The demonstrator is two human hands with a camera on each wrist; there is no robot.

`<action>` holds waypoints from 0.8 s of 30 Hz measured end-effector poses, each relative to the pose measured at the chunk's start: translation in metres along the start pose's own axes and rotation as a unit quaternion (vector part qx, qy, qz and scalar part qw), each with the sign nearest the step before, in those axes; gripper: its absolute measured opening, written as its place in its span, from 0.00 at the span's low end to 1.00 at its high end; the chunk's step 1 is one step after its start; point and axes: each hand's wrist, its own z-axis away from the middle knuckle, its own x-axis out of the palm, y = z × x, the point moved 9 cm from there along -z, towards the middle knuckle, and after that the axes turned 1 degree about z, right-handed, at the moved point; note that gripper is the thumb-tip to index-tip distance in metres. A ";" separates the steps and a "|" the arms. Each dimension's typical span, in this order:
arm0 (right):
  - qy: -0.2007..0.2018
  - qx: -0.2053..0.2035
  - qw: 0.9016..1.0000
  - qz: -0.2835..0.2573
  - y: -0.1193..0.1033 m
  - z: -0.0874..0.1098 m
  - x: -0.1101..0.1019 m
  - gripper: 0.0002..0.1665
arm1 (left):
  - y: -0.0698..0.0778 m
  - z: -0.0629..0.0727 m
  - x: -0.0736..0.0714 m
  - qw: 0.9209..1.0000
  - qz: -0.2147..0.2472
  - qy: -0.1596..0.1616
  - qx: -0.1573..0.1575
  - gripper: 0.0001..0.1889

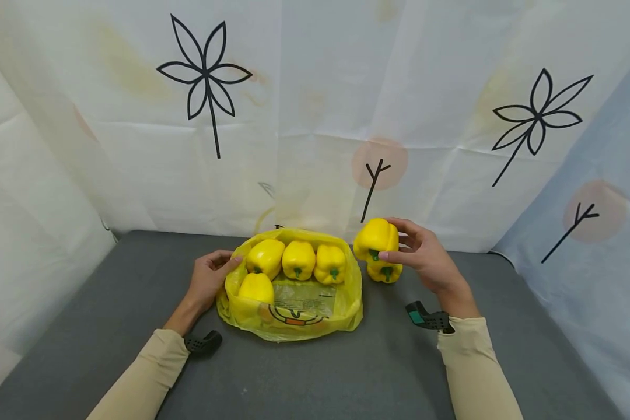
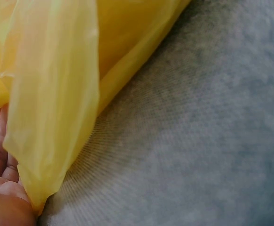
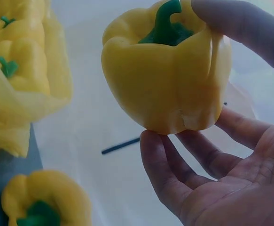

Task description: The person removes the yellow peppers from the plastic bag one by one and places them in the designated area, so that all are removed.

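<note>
A yellow bell pepper is held up by my right hand, just right of the bag. In the right wrist view, the thumb lies by the green stem of this pepper and the fingertips support its far end. Another yellow bell pepper sits on the table below, partly hidden by the raised one. My left hand grips the left rim of a yellow plastic bag, thumb over the edge. Inside the open bag lie several bell peppers. A bag fold hides part of the left hand in the left wrist view.
The dark grey table runs back to a white printed cloth hanging close behind the bag. More cloth hangs at both sides. Each wrist wears a black band.
</note>
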 end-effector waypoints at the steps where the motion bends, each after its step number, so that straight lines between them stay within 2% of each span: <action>1: 0.003 0.001 1.000 0.003 0.001 0.001 -0.003 0.42 | 0.000 0.000 0.001 1.000 0.001 -0.002 0.001 0.20; 10: 0.033 0.015 0.999 0.009 0.018 0.010 -0.032 0.41 | -0.002 -0.002 0.003 1.000 0.010 -0.009 0.002 0.20; 24: 0.065 0.023 0.997 -0.022 0.043 0.021 -0.066 0.42 | 0.000 -0.001 0.001 1.000 0.001 -0.005 0.003 0.20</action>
